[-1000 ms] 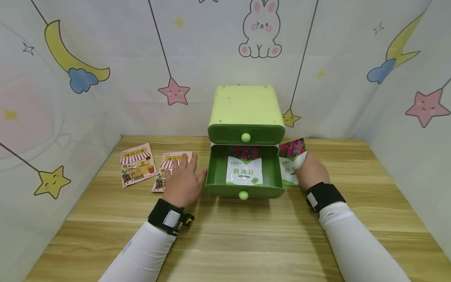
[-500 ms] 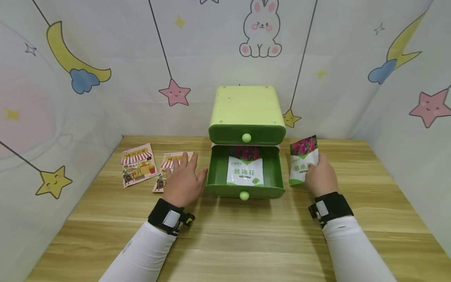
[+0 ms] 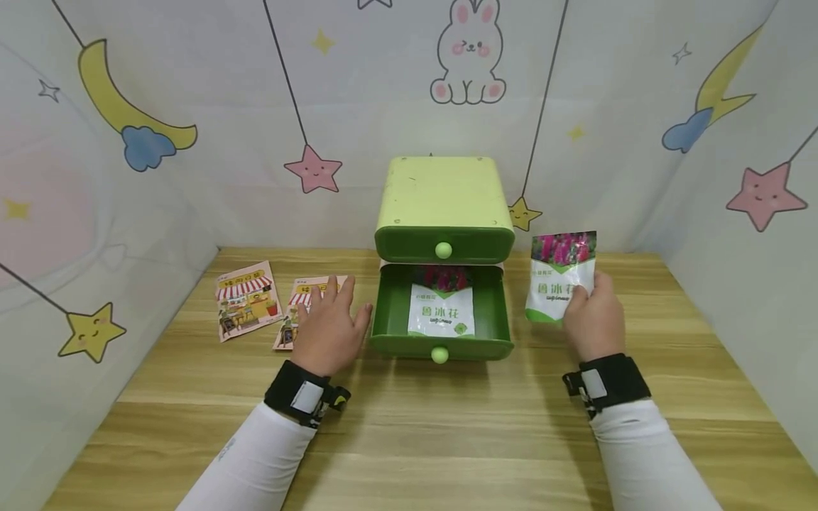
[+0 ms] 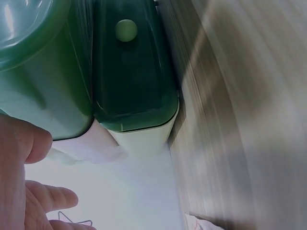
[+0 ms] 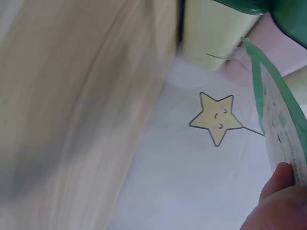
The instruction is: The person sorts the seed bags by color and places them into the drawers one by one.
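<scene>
My right hand [image 3: 596,319] pinches a white and green seed packet [image 3: 557,277] by its right edge, thumb on the front. Pink flowers show at the packet's top, and it stands nearly upright right of the small chest of drawers [image 3: 445,190]. In the right wrist view the packet [image 5: 276,115] is seen almost edge-on. A pulled-out green drawer [image 3: 488,316] holds a similar packet [image 3: 441,312] lying flat. My left hand [image 3: 329,330] is spread with relaxed fingers at the drawer's left, over a pink packet [image 3: 300,292] that it partly hides.
Another pink packet [image 3: 248,299] with a striped awning picture lies at the far left of the wooden table [image 3: 441,440]. A closed lower drawer [image 4: 134,81] sits under the pulled-out one. A printed fabric backdrop [image 3: 243,92] stands behind and at both sides.
My right hand has drawn the packet away from the drawer's right side, to the right and up, turning its front toward me. My left hand has stayed in place.
</scene>
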`<control>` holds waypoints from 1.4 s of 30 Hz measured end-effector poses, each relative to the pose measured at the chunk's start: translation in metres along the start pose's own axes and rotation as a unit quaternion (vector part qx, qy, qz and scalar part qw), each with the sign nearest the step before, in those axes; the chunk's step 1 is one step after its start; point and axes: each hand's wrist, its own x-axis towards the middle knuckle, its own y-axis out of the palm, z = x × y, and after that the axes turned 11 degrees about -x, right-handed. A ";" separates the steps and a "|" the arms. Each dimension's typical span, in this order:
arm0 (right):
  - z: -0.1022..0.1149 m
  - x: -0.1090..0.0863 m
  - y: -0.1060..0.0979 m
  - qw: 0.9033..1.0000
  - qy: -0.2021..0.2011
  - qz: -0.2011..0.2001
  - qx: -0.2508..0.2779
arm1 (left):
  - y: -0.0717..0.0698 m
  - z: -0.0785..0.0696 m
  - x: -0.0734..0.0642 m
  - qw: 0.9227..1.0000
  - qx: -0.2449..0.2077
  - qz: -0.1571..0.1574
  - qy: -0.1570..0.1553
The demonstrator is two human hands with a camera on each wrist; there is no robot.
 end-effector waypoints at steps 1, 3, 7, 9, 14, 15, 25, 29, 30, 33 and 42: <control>0.001 -0.001 -0.001 1.000 0.000 -0.004 0.004 | 0.000 0.000 0.000 1.000 0.001 0.000 0.000; 0.002 -0.002 -0.003 1.000 0.001 -0.010 0.016 | -0.001 0.000 0.000 1.000 0.001 0.000 0.001; 0.005 -0.004 -0.007 0.999 -0.002 -0.021 0.035 | -0.002 -0.001 0.000 1.000 -0.003 -0.006 0.004; 0.006 -0.004 -0.008 0.999 -0.003 -0.025 0.043 | -0.003 -0.001 0.001 1.000 -0.008 -0.011 0.006; 0.010 -0.005 -0.011 0.998 -0.002 -0.034 0.061 | -0.004 -0.002 0.002 0.999 -0.023 -0.023 0.010; 0.011 -0.006 -0.012 0.997 -0.003 -0.037 0.064 | -0.004 -0.003 0.002 0.999 -0.027 -0.027 0.012; 0.020 -0.011 -0.020 0.990 -0.017 -0.085 0.110 | -0.010 -0.006 0.003 0.991 -0.082 -0.086 0.060; 0.026 -0.013 -0.023 0.986 -0.031 -0.094 0.131 | -0.013 -0.007 0.003 0.984 -0.104 -0.113 0.086; 0.027 -0.014 -0.024 0.985 -0.035 -0.096 0.137 | -0.013 -0.007 0.003 0.983 -0.108 -0.115 0.090; 0.030 -0.016 -0.026 0.982 -0.044 -0.104 0.150 | -0.013 -0.008 0.003 0.981 -0.117 -0.118 0.098; 0.038 -0.021 -0.029 0.972 -0.071 -0.107 0.198 | -0.016 -0.014 0.001 0.976 -0.145 -0.121 0.110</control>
